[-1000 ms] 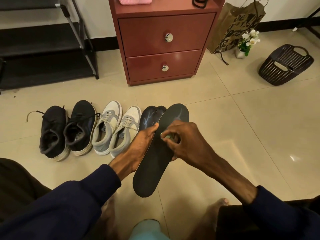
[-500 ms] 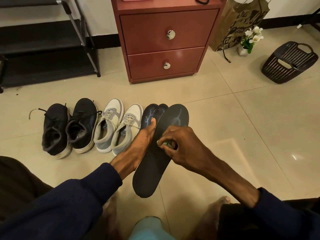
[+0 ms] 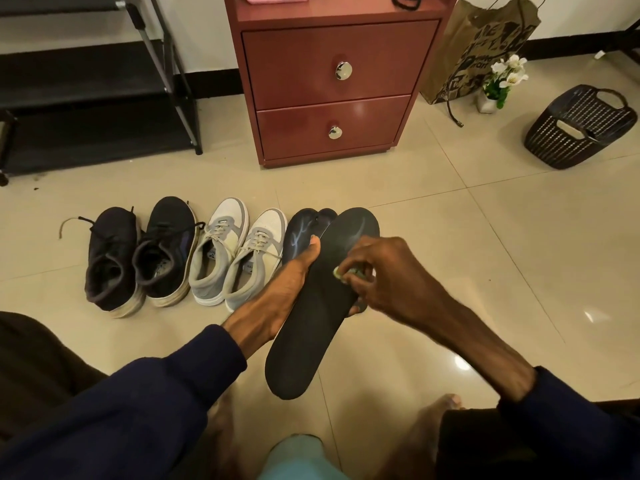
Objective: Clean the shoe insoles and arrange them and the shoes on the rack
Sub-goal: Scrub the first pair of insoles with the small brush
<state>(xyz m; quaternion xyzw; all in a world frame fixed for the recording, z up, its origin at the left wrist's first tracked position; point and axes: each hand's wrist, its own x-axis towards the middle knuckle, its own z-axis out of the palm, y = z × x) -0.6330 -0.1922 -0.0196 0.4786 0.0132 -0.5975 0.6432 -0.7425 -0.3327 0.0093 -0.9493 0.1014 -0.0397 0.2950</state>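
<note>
My left hand (image 3: 277, 292) holds a long black insole (image 3: 311, 323) by its left edge, thumb on top, toe end pointing away. My right hand (image 3: 388, 275) pinches a small pale green wipe (image 3: 341, 273) against the insole's upper surface near the middle. Behind the held insole, more dark insoles (image 3: 299, 233) with pale streaks lie on the floor. A pair of black sneakers (image 3: 138, 254) and a pair of grey-and-white sneakers (image 3: 235, 251) stand in a row to the left. The black shoe rack (image 3: 90, 81) stands at the far left against the wall.
A red-brown two-drawer cabinet (image 3: 332, 84) stands straight ahead. A brown paper bag (image 3: 485, 46), a small pot of white flowers (image 3: 502, 81) and a dark plastic basket (image 3: 581, 126) sit at the right. My bare feet (image 3: 446, 403) rest on the beige tiled floor (image 3: 485, 254).
My right hand with the wipe has shifted slightly up and right along the insole. My left thumb slid a little toward the toe end. The view tilted slightly.
</note>
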